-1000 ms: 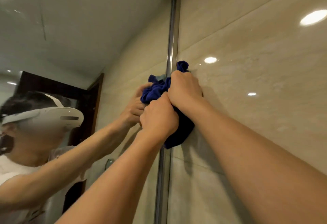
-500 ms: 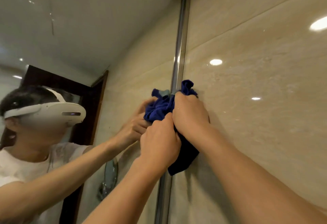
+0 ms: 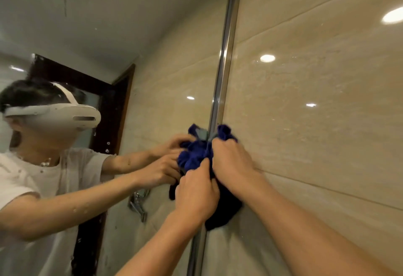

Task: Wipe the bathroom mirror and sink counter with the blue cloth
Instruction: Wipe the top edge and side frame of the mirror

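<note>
Both hands and the blue cloth [image 3: 197, 155] have slid lower down the shiny metal strip [image 3: 224, 66] at the mirror's [image 3: 98, 25] right edge. That strip runs straight up and down, and the bunched cloth sits right on it, pressed against the tan wall tile [image 3: 316, 112]. The left hand [image 3: 196, 190] grips the cloth from below and the right hand [image 3: 231, 162] grips it beside the wall, arms reaching up.

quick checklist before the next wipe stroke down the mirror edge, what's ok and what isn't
1. Left hand grips the bunched dark blue cloth: ok.
2. Right hand grips it too: ok.
3. Cloth sits on the vertical chrome mirror trim: ok.
4. Mirror glass free of drops: not ok, spots show.
5. Sink counter wiped: cannot tell, out of view.
</note>
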The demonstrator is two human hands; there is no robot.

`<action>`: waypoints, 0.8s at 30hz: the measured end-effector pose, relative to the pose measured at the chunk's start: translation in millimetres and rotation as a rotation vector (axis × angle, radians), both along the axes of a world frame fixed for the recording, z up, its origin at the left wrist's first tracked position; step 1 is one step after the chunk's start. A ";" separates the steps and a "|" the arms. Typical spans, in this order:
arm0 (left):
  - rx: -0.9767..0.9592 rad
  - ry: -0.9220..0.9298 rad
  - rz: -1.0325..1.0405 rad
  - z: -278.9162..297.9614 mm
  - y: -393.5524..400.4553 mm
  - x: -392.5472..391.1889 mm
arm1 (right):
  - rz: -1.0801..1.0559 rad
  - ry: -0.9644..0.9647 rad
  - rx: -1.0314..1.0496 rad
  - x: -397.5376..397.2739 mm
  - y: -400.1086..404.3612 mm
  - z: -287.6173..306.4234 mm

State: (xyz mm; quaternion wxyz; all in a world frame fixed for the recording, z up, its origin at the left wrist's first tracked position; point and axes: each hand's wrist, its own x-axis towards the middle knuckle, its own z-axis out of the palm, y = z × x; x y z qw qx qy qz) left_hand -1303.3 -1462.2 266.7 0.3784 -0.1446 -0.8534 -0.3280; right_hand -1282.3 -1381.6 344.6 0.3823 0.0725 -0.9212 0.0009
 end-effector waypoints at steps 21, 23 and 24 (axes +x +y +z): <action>0.108 -0.064 -0.008 -73.0 1.7 4.2 | 0.003 0.143 -0.248 -16.4 -8.3 -92.2; 0.080 -0.120 0.002 -94.8 -1.0 11.5 | -0.027 0.094 -0.252 -14.6 -11.3 -117.6; 0.049 -0.147 0.016 -105.8 -0.8 16.3 | -0.034 0.056 -0.249 -12.3 -11.7 -129.8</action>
